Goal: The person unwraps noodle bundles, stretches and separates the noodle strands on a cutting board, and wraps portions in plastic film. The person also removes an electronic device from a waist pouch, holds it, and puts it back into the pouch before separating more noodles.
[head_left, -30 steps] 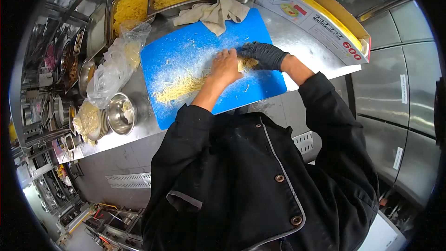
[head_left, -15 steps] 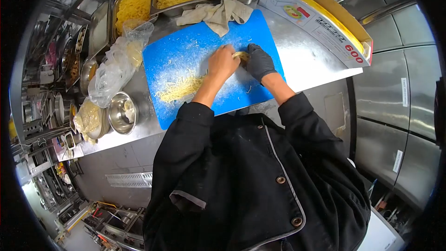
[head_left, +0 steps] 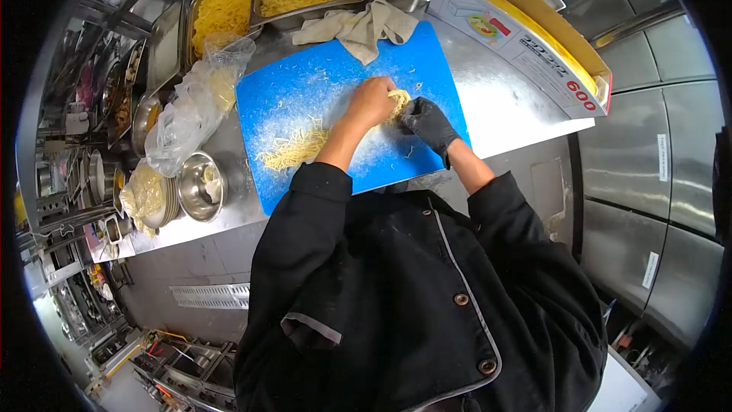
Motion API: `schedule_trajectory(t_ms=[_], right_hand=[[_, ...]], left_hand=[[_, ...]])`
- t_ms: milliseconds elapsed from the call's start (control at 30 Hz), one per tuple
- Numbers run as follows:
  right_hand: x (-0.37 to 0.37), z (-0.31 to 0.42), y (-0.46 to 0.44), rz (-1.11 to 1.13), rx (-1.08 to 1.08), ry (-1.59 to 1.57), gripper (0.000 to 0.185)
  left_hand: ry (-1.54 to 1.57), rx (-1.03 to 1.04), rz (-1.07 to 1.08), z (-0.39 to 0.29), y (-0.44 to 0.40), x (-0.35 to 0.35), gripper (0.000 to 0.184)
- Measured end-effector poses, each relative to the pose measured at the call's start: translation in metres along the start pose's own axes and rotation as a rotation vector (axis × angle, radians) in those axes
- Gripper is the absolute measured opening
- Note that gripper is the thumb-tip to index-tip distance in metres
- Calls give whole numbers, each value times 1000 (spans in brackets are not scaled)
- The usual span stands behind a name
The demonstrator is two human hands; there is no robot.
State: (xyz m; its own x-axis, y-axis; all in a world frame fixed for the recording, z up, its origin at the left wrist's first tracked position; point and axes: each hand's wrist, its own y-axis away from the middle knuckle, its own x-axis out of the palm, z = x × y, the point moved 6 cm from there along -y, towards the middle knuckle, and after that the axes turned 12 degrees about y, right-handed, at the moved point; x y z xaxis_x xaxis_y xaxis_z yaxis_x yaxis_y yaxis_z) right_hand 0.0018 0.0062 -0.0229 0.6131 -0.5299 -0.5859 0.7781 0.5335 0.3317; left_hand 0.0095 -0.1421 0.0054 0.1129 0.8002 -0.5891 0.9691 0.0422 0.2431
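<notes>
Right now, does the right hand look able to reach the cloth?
Probably yes: the cloth overlaps the blue board, and open space beside the left hand leaves the right hand a path.

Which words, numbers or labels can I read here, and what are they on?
"600": in red, on the long box.
Japanese characters, on the same long box: too blurred to quote with certainty.
White labels on the steel doors: too small to read.

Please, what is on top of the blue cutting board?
A noodle pile, white powder and part of a cloth lie there; the left hand holds more noodles, the right hand nearby. What the pile and cloth cover is hidden.
</notes>
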Motion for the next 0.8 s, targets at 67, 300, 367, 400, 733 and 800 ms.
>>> schedule_trajectory(t_ms=[67,300,367,400,733,800], right_hand=[[8,-2,0,87,-39,-172,26],[-47,67,3,-83,-634,673,43],[-44,76,-2,-171,-847,758,46],[-33,70,-11,-115,-882,756,47],[2,67,-36,38,-467,803,45],[10,64,-37,-38,-417,784,43]], left_hand=[[89,23,119,7,0,-3,46],[-185,158,-115,-9,55,-19,52],[-296,203,-193,-15,59,-20,52],[-310,162,-162,-11,58,-17,52],[-137,11,-150,17,54,-21,52],[-150,1,-149,16,56,-24,53]])
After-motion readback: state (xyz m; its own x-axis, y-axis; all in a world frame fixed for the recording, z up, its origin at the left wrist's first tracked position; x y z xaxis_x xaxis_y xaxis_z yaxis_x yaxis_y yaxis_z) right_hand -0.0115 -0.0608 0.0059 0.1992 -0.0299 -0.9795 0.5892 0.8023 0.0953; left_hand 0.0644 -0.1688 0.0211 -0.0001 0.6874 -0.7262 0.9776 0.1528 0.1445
